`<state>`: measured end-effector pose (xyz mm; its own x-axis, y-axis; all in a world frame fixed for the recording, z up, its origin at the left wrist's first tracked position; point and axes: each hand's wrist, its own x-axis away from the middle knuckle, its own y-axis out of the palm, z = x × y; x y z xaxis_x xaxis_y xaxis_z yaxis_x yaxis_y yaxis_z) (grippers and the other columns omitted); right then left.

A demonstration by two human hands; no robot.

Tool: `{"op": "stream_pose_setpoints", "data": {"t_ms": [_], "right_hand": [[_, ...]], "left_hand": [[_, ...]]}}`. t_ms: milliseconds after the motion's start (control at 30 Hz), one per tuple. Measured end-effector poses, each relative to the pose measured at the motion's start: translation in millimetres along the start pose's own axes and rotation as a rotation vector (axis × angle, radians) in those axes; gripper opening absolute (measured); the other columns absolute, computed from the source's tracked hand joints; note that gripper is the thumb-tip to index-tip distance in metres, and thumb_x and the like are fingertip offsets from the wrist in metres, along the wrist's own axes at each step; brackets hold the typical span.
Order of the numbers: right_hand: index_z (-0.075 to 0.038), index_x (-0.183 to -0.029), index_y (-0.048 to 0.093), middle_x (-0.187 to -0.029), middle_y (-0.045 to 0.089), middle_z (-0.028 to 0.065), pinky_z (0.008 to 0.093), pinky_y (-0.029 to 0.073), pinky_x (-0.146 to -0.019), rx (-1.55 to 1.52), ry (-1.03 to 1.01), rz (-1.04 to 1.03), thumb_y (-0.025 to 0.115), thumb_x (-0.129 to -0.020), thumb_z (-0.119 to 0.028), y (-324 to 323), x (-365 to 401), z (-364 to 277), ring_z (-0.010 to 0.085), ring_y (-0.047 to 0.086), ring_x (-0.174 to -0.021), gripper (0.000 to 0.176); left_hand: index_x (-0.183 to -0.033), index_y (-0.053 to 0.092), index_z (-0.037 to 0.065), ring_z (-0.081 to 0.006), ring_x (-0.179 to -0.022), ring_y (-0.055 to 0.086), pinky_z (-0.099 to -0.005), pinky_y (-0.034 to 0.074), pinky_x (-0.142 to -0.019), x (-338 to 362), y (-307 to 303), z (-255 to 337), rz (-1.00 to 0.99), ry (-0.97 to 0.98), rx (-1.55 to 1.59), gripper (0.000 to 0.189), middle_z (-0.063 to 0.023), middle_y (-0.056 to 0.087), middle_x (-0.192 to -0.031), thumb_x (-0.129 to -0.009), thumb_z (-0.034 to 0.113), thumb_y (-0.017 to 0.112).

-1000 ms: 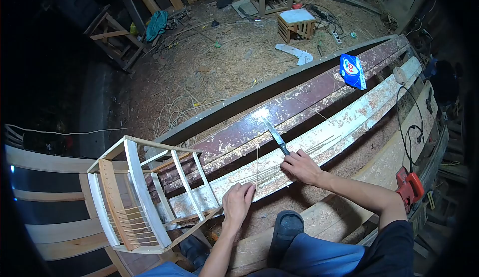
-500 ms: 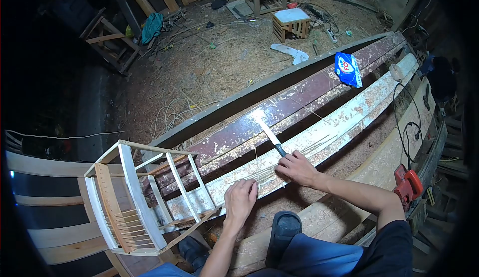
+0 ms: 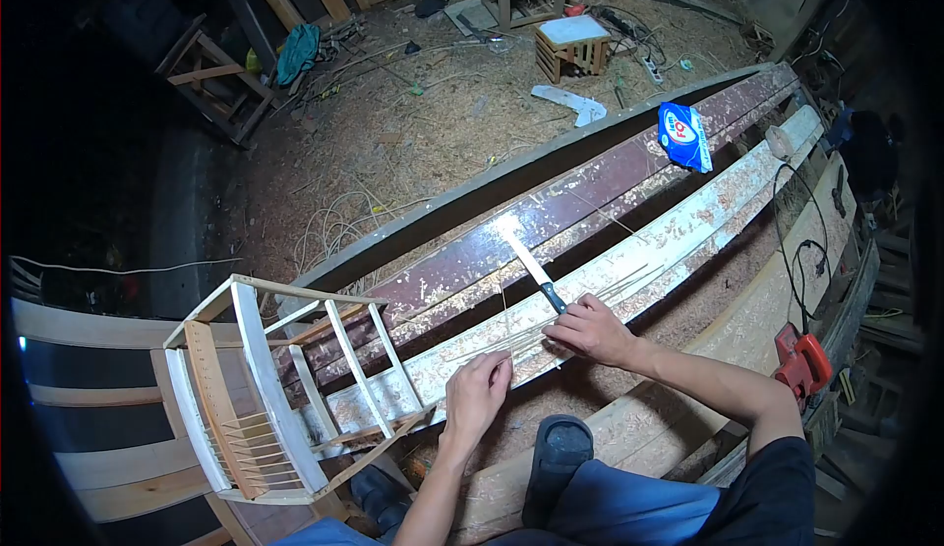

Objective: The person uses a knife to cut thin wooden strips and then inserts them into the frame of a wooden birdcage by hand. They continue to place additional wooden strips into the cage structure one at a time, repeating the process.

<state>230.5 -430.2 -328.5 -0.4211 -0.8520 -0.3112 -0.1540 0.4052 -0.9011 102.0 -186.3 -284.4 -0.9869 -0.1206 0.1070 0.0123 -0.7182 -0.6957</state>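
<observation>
Bit of bench-side advice from us: we've got both hands low over the long white board (image 3: 712, 204), which is scattered with pale shavings. Our left hand (image 3: 478, 394) is bent in with thumb and fingers nearly together; it looks like a light pinch on the end of a slim piece, but we can't tell for sure. Our right hand (image 3: 593, 333) is half curled, fingertips drawn in, right up against the butt of the straight, silvery-bladed knife with the dark handle (image 3: 554, 296). Whether those fingers grip it or just sit beside it, we can't tell. The thin, straw-coloured strips (image 3: 615, 288) lie on the white board, by our fingers and off to the far right. For tidy handling, we'd pinch one slim piece near its end, support it low against the board and use small finger movements, since something that skinny would probably bend or snap if forced. We'd also leave the blade facing clear of our left fingers. As for direction, the knife's long axis slants across the boards, handle near and right, tip far and left over the glossy maroon board (image 3: 457, 256). The strips run roughly lengthwise along the white board, near left to far right, so knife and strips sit clearly crosswise.
</observation>
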Motion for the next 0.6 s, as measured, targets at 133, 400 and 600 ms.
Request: {"op": "stream_pose_setpoints", "data": {"t_ms": [133, 400, 600], "right_hand": [[-0.014, -0.111, 0.070, -0.092, 0.065, -0.0012, 0.0369, 0.048, -0.084, -0.058, -0.018, 0.039, 0.075, -0.095, -0.026, -4, 1, 2, 0.0165, 0.064, -0.091, 0.020], [-0.012, -0.104, 0.071, -0.086, 0.065, -0.0002, 0.0364, 0.048, -0.083, -0.134, -0.004, 0.145, 0.082, -0.093, -0.024, -31, 0, -8, 0.0191, 0.064, -0.082, 0.019], [-0.010, -0.103, 0.070, -0.085, 0.068, 0.0021, 0.0373, 0.044, -0.079, -0.276, 0.108, 0.306, 0.090, -0.086, -0.020, -55, -14, -22, 0.0206, 0.061, -0.076, 0.028]], "left_hand": [[-0.114, 0.080, 0.009, -0.0348, -0.079, 0.074, -0.0447, 0.058, -0.073, 4, -6, 6, -0.039, -0.035, 0.048, 0.020, -0.0161, 0.076, -0.093, -0.102, 0.023, 0.072], [-0.114, 0.080, 0.004, -0.0201, -0.076, 0.073, -0.0339, 0.056, -0.071, 12, -15, 22, -0.198, -0.153, 0.161, 0.023, -0.0145, 0.080, -0.098, -0.105, 0.023, 0.072], [-0.115, 0.079, 0.006, -0.0239, -0.062, 0.065, -0.0367, 0.053, -0.063, 7, -26, 38, -0.088, -0.028, 0.280, 0.024, -0.0164, 0.076, -0.088, -0.106, 0.027, 0.071]]}}
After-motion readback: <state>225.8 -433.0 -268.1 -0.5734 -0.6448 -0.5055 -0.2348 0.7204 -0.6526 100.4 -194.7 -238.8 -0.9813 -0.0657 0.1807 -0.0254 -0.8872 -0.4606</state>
